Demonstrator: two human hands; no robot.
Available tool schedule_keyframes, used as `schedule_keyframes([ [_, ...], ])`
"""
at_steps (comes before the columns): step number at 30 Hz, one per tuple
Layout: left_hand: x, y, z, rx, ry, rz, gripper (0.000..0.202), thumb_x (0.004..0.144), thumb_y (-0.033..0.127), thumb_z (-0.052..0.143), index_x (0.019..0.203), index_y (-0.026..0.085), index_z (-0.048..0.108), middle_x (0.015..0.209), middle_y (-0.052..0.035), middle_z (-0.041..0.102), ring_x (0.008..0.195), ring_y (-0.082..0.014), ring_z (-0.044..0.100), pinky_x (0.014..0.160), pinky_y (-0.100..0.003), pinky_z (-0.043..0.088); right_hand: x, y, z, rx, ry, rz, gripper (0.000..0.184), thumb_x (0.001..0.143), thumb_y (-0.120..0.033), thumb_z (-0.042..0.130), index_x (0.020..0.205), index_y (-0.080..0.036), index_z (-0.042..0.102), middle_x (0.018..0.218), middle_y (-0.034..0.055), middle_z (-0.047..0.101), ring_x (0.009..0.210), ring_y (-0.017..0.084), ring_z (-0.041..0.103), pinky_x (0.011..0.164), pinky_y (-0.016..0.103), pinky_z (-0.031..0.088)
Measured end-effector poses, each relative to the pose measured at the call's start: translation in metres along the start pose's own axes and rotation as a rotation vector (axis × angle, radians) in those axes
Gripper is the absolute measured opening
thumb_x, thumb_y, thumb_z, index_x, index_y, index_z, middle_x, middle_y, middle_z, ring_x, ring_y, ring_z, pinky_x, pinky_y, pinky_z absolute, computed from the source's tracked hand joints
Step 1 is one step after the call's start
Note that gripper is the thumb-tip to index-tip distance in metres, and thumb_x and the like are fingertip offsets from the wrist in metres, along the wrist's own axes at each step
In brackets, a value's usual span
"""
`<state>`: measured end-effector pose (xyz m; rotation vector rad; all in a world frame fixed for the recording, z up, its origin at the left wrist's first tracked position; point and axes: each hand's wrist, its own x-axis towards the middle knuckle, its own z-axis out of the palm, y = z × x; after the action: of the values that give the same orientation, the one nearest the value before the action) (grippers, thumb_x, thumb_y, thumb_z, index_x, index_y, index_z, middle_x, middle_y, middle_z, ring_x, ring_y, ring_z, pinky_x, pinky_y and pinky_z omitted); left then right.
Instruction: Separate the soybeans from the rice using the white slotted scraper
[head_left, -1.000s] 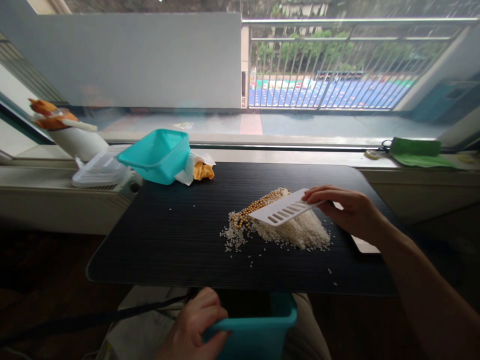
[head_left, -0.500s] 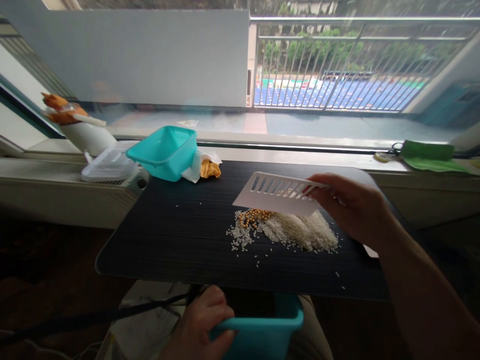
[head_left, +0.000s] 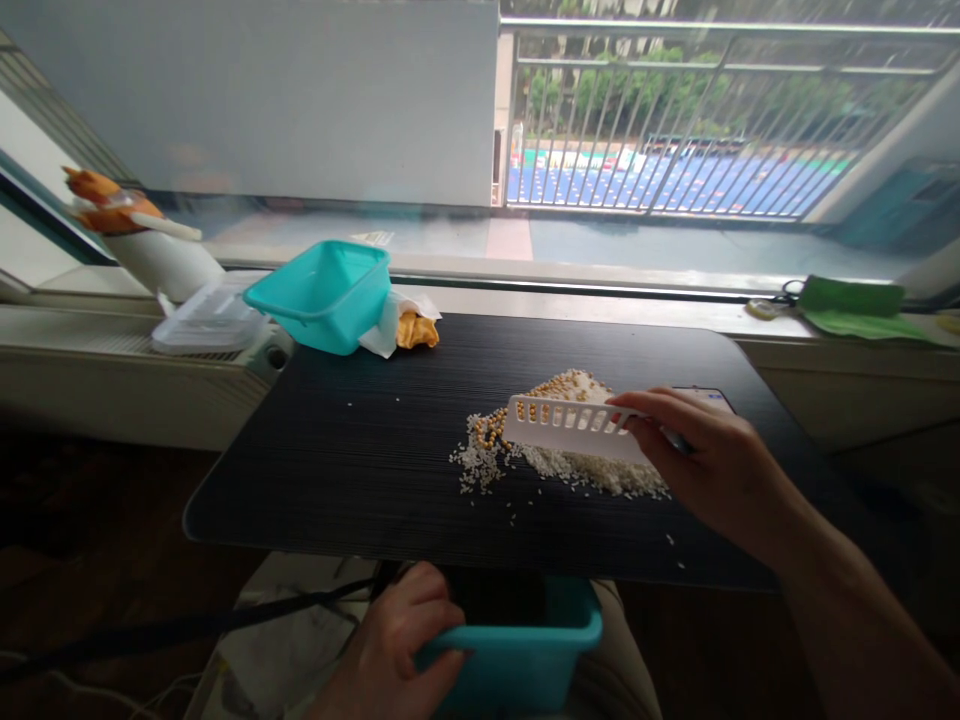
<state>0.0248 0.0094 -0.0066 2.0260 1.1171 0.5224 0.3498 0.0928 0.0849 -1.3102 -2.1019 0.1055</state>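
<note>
Centre right: a white slotted scraper (head_left: 574, 428) is gripped at its right end by the closed right hand (head_left: 712, 465) and held on edge against a heap of white rice (head_left: 592, 468) mixed with yellow beans (head_left: 570, 383), at the middle of the black surface (head_left: 360, 470). Bottom centre: the rim of a teal tub (head_left: 517, 655), below the surface's near edge, is clasped by the left hand (head_left: 397, 650). Upper left: a second teal tub (head_left: 322, 295) is seen tilted at the far corner.

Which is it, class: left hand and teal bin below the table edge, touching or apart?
Touching. Head view: left hand grips the teal bin at its rim.
</note>
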Motion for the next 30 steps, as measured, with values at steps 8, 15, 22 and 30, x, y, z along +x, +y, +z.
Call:
schedule_keyframes([
  [8, 0.0, -0.001, 0.001, -0.019, 0.036, 0.02, 0.019, 0.077, 0.004, 0.061, 0.075, 0.02, 0.071, 0.078, -0.0023, 0.063, 0.077, -0.0185, 0.062, 0.067, -0.024, 0.05, -0.007, -0.002, -0.007, 0.042, 0.024, 0.022, 0.028, 0.094, -0.01, 0.054, 0.114, -0.027, 0.065, 0.098, 0.0042, 0.071, 0.083, 0.018, 0.069, 0.071, 0.029, 0.052],
  [15, 0.0, 0.003, 0.0, 0.007, -0.014, -0.04, 0.019, 0.077, 0.004, 0.059, 0.073, 0.018, 0.071, 0.08, -0.0035, 0.063, 0.078, -0.0185, 0.063, 0.068, -0.025, 0.05, 0.007, -0.005, 0.004, 0.007, 0.01, -0.008, 0.025, 0.095, -0.011, 0.051, 0.109, -0.025, 0.066, 0.098, 0.0058, 0.074, 0.081, 0.019, 0.071, 0.071, 0.03, 0.055],
  [22, 0.001, 0.002, 0.0, 0.028, -0.04, -0.022, 0.019, 0.08, 0.005, 0.057, 0.075, 0.016, 0.071, 0.081, -0.0053, 0.063, 0.08, -0.0196, 0.063, 0.069, -0.027, 0.05, -0.012, -0.014, -0.016, 0.017, 0.014, 0.013, 0.029, 0.095, -0.013, 0.054, 0.114, -0.032, 0.064, 0.101, 0.004, 0.073, 0.089, 0.021, 0.072, 0.071, 0.029, 0.055],
  [30, 0.0, 0.004, -0.001, 0.008, -0.021, -0.028, 0.02, 0.077, 0.002, 0.056, 0.075, 0.016, 0.07, 0.081, -0.0049, 0.063, 0.08, -0.0193, 0.063, 0.069, -0.026, 0.049, -0.042, -0.024, -0.025, -0.022, 0.066, 0.096, 0.027, 0.095, -0.022, 0.054, 0.118, -0.032, 0.064, 0.101, 0.0041, 0.075, 0.077, 0.02, 0.072, 0.068, 0.029, 0.058],
])
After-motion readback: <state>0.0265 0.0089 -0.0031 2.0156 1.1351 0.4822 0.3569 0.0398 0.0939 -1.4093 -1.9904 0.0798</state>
